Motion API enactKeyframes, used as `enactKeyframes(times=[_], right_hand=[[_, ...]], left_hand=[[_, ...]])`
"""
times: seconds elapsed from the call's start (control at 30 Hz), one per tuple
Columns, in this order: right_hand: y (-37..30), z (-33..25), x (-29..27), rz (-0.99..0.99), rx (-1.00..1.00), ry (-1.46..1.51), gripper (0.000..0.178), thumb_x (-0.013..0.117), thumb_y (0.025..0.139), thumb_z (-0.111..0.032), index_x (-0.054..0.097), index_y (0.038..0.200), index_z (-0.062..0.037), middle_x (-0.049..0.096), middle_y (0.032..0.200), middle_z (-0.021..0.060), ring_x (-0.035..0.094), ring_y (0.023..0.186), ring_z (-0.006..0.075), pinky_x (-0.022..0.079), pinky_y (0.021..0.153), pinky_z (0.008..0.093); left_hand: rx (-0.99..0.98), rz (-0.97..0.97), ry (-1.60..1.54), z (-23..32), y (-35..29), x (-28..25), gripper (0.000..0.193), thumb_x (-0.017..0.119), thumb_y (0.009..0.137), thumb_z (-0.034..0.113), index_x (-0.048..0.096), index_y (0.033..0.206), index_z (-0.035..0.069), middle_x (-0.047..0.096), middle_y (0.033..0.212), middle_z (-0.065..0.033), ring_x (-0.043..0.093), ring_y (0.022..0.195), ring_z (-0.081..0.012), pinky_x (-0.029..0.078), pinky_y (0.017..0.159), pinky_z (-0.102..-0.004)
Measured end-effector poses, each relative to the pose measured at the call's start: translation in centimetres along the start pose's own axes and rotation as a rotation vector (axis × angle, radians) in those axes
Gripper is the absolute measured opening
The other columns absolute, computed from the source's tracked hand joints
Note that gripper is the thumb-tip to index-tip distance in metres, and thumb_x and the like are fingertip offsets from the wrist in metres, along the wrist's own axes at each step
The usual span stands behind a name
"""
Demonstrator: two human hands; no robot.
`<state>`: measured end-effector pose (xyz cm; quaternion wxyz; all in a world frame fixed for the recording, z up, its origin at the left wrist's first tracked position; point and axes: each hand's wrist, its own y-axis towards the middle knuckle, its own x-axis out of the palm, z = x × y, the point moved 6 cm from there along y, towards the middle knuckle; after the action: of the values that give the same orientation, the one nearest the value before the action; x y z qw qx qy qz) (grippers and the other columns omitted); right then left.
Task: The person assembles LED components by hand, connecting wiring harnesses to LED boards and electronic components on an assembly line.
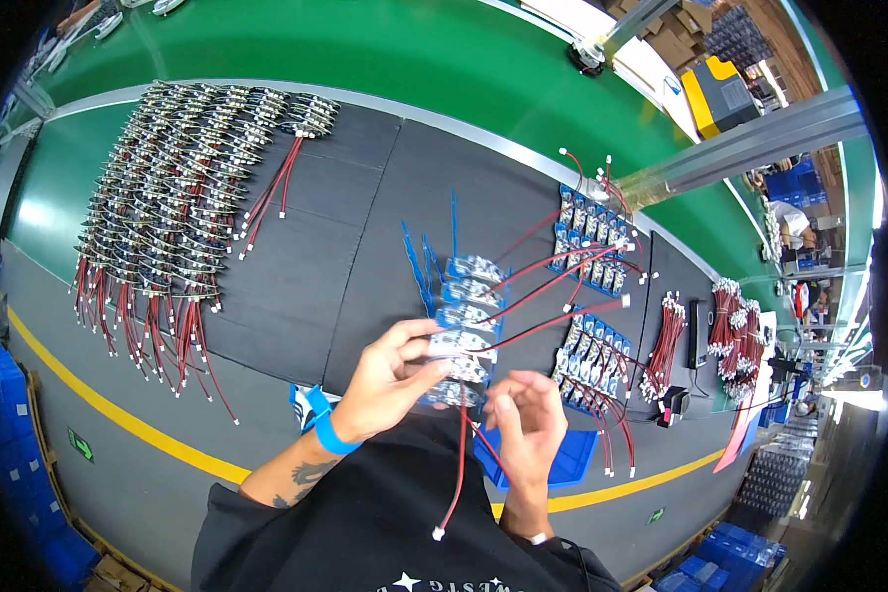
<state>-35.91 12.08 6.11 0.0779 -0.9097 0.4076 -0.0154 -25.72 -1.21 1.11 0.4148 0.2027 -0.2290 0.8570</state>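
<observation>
1. Circuit-board panel (464, 340), white components on blue boards, sits just ahead of the wearer's black top (355, 523) on my feed, at the front edge of the black-matted bench (365, 197).
2. My left hand (393, 380), with a blue wristband (332, 432), grasps the panel by its left side, thumb laid over the upper face.
3. My right hand (529, 424) is just beside the panel's lower right corner, fingers curled and thumb close to forefinger; from here I cannot tell whether they pinch a wire.
4. One red lead (461, 469) hangs from the panel across the black top, ending in a white connector; other red leads reach out to the right.
5. Below the bench edge, partly behind my right hand, I see a blue bin (574, 459).
6. Narrow blue strips (419, 271) extend on the panel's far left side.
7. To the right lie two wired board panels (590, 355), then a bundle of red cables (667, 345).
8. Farther left, I make out dense overlapping rows of wired boards (168, 197).
9. Beyond the bench run a green surface (395, 59) and, far right, a yellow-and-black box (720, 97).
</observation>
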Motion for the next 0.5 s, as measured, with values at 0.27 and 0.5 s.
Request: enactKeyframes(times=[0.27,0.5], right_hand=[[0.9,1.1,3.8,-0.606,0.128,-0.210,0.023,0.069,0.086,-0.013,0.057,0.072,0.0000,0.058,0.058,0.0047,0.052,0.051,0.0075,0.038,0.046,0.0262],[0.5,-0.5,7.6,-0.895,-0.075,-0.443,0.027,0.069,0.086,-0.020,0.058,0.075,0.0020,0.057,0.060,0.0158,0.057,0.054,0.0299,0.042,0.052,0.0383]], left_hand=[[-0.013,0.005,-0.118,1.9,-2.0,-1.5,0.029,0.052,0.092,-0.004,0.045,0.120,-0.001,0.061,0.113,-0.0120,0.060,0.100,-0.0133,0.049,0.086,-0.0276],[-0.109,0.246,-0.133,0.7,-2.0,-2.7,0.018,0.051,0.099,0.014,0.056,0.087,0.002,0.053,0.074,0.0030,0.045,0.067,-0.0005,0.038,0.056,-0.0190]])
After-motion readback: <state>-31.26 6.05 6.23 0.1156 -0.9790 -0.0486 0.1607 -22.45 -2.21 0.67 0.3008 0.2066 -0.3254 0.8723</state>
